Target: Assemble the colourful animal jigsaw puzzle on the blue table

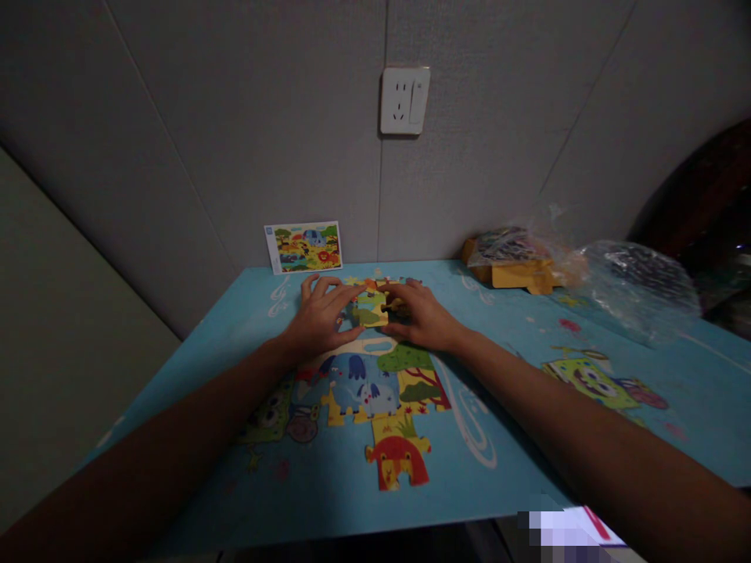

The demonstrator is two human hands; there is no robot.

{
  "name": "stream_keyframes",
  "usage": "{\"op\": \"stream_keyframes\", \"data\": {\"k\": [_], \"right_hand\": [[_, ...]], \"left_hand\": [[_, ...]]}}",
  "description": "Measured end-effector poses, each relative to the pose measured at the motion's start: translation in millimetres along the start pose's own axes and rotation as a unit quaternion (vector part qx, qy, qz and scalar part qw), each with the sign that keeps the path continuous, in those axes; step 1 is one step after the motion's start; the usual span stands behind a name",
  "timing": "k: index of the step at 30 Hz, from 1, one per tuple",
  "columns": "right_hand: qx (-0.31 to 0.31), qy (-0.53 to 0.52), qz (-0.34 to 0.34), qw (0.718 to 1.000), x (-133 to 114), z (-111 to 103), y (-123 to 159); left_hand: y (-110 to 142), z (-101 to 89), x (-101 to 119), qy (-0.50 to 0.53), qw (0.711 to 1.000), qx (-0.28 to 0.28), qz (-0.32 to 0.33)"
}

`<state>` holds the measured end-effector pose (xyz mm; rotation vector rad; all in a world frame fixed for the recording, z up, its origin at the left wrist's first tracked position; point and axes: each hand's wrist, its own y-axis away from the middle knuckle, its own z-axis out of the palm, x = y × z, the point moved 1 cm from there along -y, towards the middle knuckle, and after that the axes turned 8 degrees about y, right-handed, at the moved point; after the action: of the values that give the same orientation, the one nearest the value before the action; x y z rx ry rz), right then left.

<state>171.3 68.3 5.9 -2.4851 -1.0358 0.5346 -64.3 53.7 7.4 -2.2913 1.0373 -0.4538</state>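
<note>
Between my hands is a yellow-green jigsaw puzzle piece (371,310), held just above or on the far part of the tabletop; I cannot tell which. My left hand (322,313) grips its left side, fingers at the far edge and thumb at the near edge. Around its right side curve the fingers and thumb of my right hand (421,315). Nearer to me lies a joined puzzle section (375,383) with blue elephants and a green tree. A lion part (399,461) extends from its near edge. More puzzle pieces (381,283) lie behind the hands, partly hidden.
A picture card (306,247) leans against the wall at the back left. At the back right, clear plastic packaging (637,285) lies beside a yellow packet (522,275). The blue table (235,500) has printed cartoon figures. A socket (404,100) is on the wall.
</note>
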Motion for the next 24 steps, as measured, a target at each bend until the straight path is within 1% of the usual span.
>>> {"op": "stream_keyframes", "data": {"k": [12, 17, 24], "right_hand": [[0.003, 0.007, 0.001, 1.0, -0.3, 0.4, 0.5], [-0.006, 0.013, 0.018, 1.0, -4.1, -1.6, -0.4], [-0.017, 0.006, 0.015, 1.0, -3.4, -1.4, -0.4]], "left_hand": [[-0.9, -1.6, 2.2, -0.006, 1.0, 0.007, 0.011], [0.5, 1.2, -0.4, -0.003, 1.0, 0.004, 0.013], [0.6, 0.8, -0.3, -0.006, 1.0, -0.006, 0.005]]}}
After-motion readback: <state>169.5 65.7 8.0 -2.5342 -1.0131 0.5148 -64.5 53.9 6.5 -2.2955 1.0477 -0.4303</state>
